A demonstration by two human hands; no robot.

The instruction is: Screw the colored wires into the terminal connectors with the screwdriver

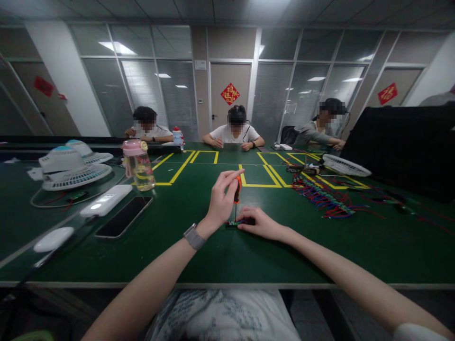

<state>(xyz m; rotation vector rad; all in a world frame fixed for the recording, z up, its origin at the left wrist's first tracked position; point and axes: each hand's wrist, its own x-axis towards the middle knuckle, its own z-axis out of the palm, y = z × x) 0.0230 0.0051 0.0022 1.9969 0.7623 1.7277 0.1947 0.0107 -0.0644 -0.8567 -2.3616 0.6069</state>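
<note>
My left hand (222, 199) is closed around the orange handle of a small screwdriver (237, 192), which stands upright with its tip down on a small circuit board (235, 223). My right hand (261, 222) lies on the green table (220, 255) with its fingers pressed on the right end of that board, holding it in place. A grey watch is on my left wrist.
To the left lie a black phone (124, 216), a white power bank (106, 200), a white oval device (54, 238), a pink-lidded bottle (139, 164) and white fans (73, 169). Coloured wires (325, 196) spread at the right. Three people sit at the far side.
</note>
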